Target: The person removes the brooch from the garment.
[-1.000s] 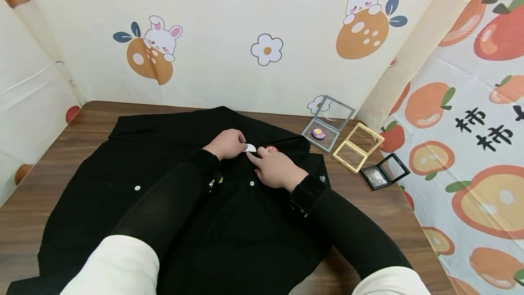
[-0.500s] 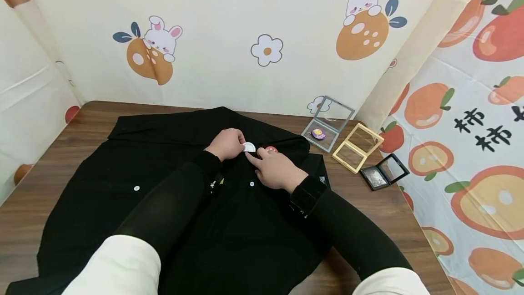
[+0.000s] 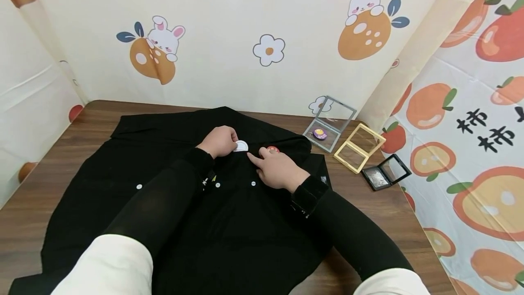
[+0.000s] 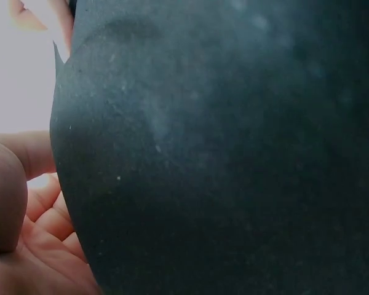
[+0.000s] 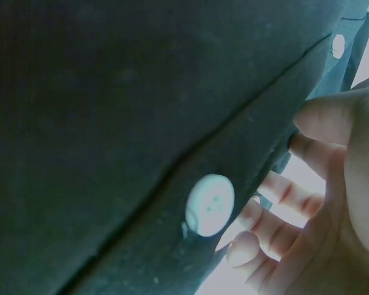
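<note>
A black buttoned shirt (image 3: 241, 231) is spread over the wooden table. Near its upper middle, my left hand (image 3: 219, 142) pinches a small white half-round piece (image 3: 242, 146) at its left edge; the flat lower edge lies against the shirt, and I cannot tell what it is. To the right, my right hand (image 3: 279, 167) rests on the shirt, thumb and forefinger spread apart, beside a red round badge (image 3: 272, 149). In the right wrist view, its fingers lie loosely bent by the fabric next to a white button (image 5: 210, 205). Dark cloth fills most of the left wrist view.
At the table's right stand three opened hinged cases: a grey one (image 3: 330, 123) with a purple badge (image 3: 319, 134) inside, a yellow one (image 3: 359, 147) and a black one (image 3: 386, 172). Behind the wooden table (image 3: 98, 115) hangs a printed cloth backdrop (image 3: 221, 76).
My left hand has moved slightly left with the white piece, away from the right hand. A shirt button shows beside the left sleeve now. The right hand has hardly moved.
</note>
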A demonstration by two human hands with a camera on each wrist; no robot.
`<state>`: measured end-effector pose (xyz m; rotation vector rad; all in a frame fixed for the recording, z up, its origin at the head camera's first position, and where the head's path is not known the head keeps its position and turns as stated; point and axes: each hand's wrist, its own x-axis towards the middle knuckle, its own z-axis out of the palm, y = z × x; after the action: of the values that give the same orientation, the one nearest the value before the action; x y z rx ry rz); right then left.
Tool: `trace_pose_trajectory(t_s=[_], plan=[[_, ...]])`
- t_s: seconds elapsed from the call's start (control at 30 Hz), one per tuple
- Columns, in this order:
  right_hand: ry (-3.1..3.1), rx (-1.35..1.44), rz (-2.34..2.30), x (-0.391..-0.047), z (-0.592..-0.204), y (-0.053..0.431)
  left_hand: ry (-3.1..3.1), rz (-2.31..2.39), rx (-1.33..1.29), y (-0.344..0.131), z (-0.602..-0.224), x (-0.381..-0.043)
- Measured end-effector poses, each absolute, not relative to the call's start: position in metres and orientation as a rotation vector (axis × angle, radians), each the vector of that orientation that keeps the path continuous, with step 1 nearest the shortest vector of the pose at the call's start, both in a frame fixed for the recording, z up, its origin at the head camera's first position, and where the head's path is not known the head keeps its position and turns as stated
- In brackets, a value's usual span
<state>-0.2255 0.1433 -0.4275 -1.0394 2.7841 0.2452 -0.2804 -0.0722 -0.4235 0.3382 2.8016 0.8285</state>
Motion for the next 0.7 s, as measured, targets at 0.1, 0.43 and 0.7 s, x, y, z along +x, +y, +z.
trace_pose_trajectory(t_s=[0.1,0.43,0.7], plan=[[2.783,-1.035,0.23,-0.226,-0.428,0.144,2.798,0.85,0.347,-0.073,-0.423,-0.281],[2.75,-0.881,0.064,-0.227,-0.421,0.147,2.805,1.05,0.336,-0.077,-0.408,-0.277],[2.85,-0.762,-0.443,-0.223,-0.402,0.148,2.714,1.361,0.351,-0.081,-0.4,-0.258]])
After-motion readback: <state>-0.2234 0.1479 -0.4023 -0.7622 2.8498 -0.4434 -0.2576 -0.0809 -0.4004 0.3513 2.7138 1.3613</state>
